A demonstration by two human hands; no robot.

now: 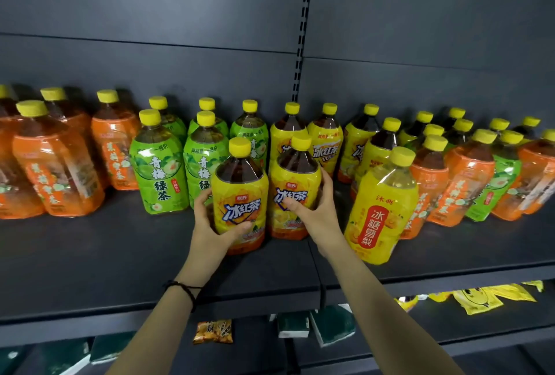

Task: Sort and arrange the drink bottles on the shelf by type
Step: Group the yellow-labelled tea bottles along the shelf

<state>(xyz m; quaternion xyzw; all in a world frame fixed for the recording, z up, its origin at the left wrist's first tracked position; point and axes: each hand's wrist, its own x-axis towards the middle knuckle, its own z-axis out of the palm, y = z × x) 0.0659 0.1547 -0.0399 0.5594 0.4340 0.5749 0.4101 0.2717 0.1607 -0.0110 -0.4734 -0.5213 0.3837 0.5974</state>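
Observation:
Two yellow-labelled iced black tea bottles stand side by side at the middle of the dark shelf (pixel 120 254). My left hand (pixel 210 224) wraps the left iced tea bottle (pixel 240 194) from its left side. My right hand (pixel 312 209) grips the right iced tea bottle (pixel 292 182) from its right side. Behind them stand more iced tea bottles (pixel 326 140). Green tea bottles (pixel 157 170) with green labels are to the left, orange-labelled bottles (pixel 57 164) further left. A yellow pear drink bottle (pixel 381 209) stands alone at the right front.
Mixed orange (pixel 468 176), green (pixel 495 185) and yellow bottles crowd the right part of the shelf. The front strip of the shelf is bare. Below, a lower shelf holds a snack packet (pixel 213 331), dark green boxes (pixel 330 325) and yellow packets (pixel 477 299).

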